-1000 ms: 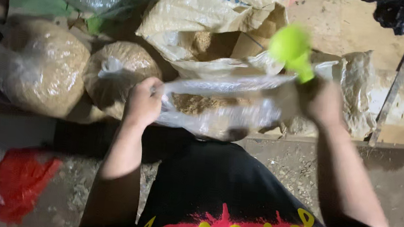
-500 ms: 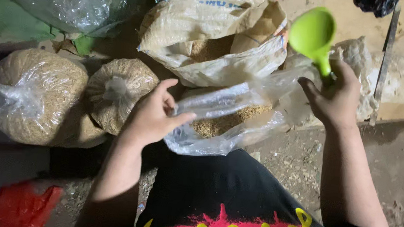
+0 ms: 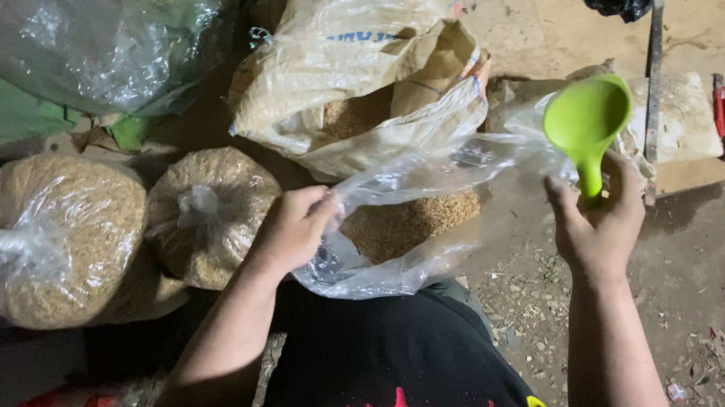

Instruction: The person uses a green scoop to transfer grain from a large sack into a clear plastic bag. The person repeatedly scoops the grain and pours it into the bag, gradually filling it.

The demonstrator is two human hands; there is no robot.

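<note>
Head view: the left hand is clenched on the near rim of a clear plastic bag, holding its mouth up and open; a layer of brown grain lies in the bottom. The right hand has its grip closed around the handle of a green scoop, bowl upward and tipped toward the camera, handle running nearly straight down into the fist. The scoop sits just right of the bag's mouth and right of the open woven sack of grain, which lies behind the bag. Two tied, filled bags rest to the left.
</note>
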